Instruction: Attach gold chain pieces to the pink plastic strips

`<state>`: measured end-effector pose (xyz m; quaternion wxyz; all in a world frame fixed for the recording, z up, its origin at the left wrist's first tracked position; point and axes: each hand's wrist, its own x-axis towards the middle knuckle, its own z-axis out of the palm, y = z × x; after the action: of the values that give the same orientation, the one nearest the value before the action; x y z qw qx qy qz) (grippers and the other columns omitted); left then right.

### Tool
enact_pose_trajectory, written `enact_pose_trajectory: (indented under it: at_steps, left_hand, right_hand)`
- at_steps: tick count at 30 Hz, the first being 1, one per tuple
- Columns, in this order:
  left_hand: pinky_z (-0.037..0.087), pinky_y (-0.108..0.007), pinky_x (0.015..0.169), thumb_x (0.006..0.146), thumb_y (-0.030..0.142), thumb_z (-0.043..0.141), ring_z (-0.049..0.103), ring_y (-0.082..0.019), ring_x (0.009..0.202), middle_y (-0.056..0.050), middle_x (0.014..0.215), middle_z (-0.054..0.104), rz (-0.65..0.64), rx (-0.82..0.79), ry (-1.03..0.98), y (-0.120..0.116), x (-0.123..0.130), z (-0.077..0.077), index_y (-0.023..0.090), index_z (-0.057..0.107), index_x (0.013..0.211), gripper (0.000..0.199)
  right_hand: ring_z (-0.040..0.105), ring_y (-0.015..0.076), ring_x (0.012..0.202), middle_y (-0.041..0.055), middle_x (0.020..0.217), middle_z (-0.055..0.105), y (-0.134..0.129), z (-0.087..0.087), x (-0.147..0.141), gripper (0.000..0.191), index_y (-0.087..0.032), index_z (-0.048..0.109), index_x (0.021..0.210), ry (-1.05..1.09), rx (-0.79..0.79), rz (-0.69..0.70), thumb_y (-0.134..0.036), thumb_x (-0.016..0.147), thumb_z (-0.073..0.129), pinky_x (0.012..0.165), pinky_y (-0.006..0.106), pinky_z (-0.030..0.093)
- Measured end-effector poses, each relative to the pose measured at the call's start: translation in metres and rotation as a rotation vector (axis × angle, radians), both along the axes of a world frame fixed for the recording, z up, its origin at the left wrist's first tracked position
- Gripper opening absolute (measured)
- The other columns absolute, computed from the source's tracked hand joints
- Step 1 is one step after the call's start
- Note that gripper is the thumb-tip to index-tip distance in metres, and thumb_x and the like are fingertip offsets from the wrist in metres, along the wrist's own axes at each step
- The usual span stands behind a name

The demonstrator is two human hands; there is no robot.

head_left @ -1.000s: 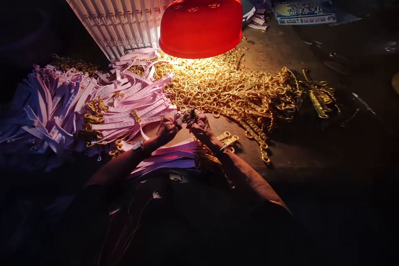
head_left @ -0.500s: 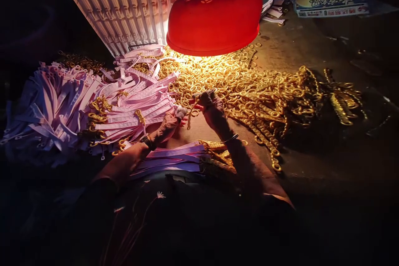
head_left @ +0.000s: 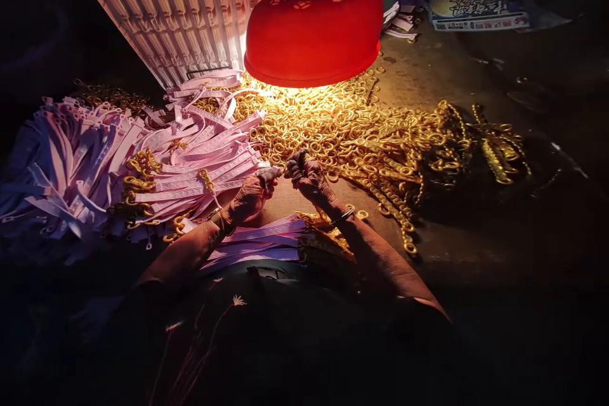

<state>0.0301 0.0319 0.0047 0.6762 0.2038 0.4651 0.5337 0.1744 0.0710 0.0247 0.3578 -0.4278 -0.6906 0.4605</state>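
My left hand (head_left: 248, 195) and my right hand (head_left: 308, 175) meet fingertip to fingertip under the lamp. Together they pinch a small gold ring piece (head_left: 281, 170), which is mostly hidden by the fingers. The left fingertips are wrapped in grey tape. Just beyond the hands lies a big heap of loose gold rings (head_left: 333, 130). A spread of pink straps (head_left: 204, 158), some with gold clasps on them, lies to the left. A flat bundle of pink straps (head_left: 257, 244) rests under my forearms, close to my body.
A red lamp shade (head_left: 314, 32) hangs low over the rings. A white ribbed panel (head_left: 181, 6) leans at the back left. Linked gold chains (head_left: 495, 146) trail to the right on the dark table (head_left: 428, 76). Printed packets (head_left: 476, 9) lie at the far right.
My right hand reached out to the ring heap and came back with a short gold piece. Now both hands are together again in front of me.
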Motion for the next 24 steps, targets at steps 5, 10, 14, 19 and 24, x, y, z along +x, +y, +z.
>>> enact_pose_trajectory:
  at_steps: [5,10,14,19,24]
  left_hand:
    - [0.021,-0.017,0.043,0.071,0.023,0.073,0.033,-0.003,0.045,0.003,0.056,0.049,-0.075,-0.01,-0.037,-0.007,0.002,0.003,0.014,0.056,0.072,0.02]
    - [0.017,-0.017,0.043,0.069,0.025,0.075,0.028,-0.002,0.044,0.005,0.053,0.044,-0.152,0.01,-0.083,-0.011,-0.003,0.011,0.014,0.056,0.075,0.023]
    - [0.015,-0.018,0.042,0.067,0.03,0.075,0.025,-0.002,0.041,0.006,0.05,0.043,-0.206,0.059,0.026,-0.016,-0.005,0.014,0.014,0.057,0.074,0.025]
    - [0.014,-0.019,0.041,0.068,0.035,0.075,0.028,-0.001,0.038,0.005,0.048,0.048,-0.193,0.102,0.224,-0.022,-0.001,0.011,0.014,0.054,0.066,0.029]
    - [0.019,-0.019,0.04,0.063,0.038,0.079,0.035,-0.003,0.037,0.002,0.05,0.056,-0.187,0.017,0.25,-0.016,-0.004,0.02,0.014,0.055,0.067,0.034]
  right_hand:
    - [0.041,0.0122,0.059,-0.0011,0.061,0.048,-0.01,-0.003,-0.005,0.041,-0.02,0.051,0.086,-0.005,0.027,-0.024,-0.059,0.092,0.043,0.054,0.026,0.036]
    - [0.037,0.0107,0.055,-0.0044,0.058,0.042,-0.016,-0.01,-0.007,0.041,-0.023,0.039,0.079,0.003,0.068,-0.034,-0.061,0.093,0.037,0.056,0.026,0.035]
    - [0.036,0.0107,0.057,-0.0039,0.061,0.043,-0.016,-0.011,-0.006,0.036,-0.023,0.039,0.079,-0.016,0.044,-0.014,-0.056,0.093,0.038,0.055,0.025,0.033]
    - [0.039,0.0123,0.064,0.0009,0.071,0.049,-0.008,-0.012,-0.007,0.031,-0.022,0.04,0.075,-0.062,0.079,0.048,-0.048,0.092,0.04,0.057,0.026,0.034]
    - [0.041,0.0136,0.068,0.0022,0.073,0.05,0.001,-0.011,-0.007,0.032,-0.021,0.042,0.078,-0.112,0.152,0.108,-0.046,0.096,0.033,0.063,0.028,0.036]
